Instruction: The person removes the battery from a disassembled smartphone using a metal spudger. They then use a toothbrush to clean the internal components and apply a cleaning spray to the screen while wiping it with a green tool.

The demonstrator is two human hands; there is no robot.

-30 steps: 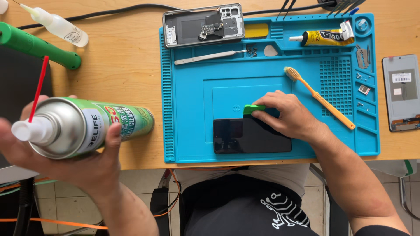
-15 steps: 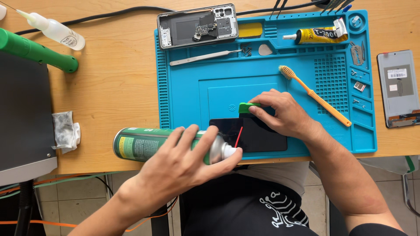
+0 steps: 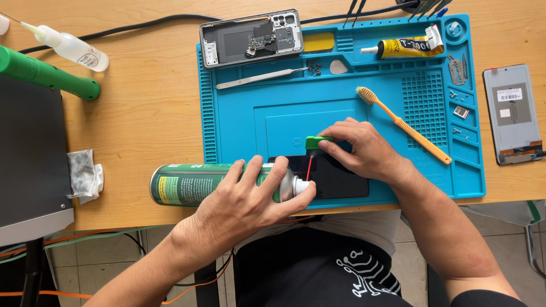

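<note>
My left hand (image 3: 250,199) grips a green spray can (image 3: 187,183) lying sideways, nozzle to the right, index finger on the white cap. Its thin red straw (image 3: 309,168) points at a black phone screen (image 3: 341,181) lying on the blue work mat (image 3: 284,113). My right hand (image 3: 364,150) rests on that screen and pinches a small green tool (image 3: 317,141) at its top left edge. Most of the screen is hidden under both hands.
On the mat lie an opened phone body (image 3: 250,37), metal tweezers (image 3: 259,78), an orange toothbrush (image 3: 404,123) and a yellow glue tube (image 3: 406,46). A phone back panel (image 3: 512,113) sits right of it. Left are a dropper bottle (image 3: 71,48), green handle (image 3: 48,74), grey box (image 3: 31,165) and crumpled wipe (image 3: 85,173).
My left hand brought the spray can from the far left, straw upward, down to the mat's front edge and turned it sideways; the straw now points at the screen. Right hand stayed put.
</note>
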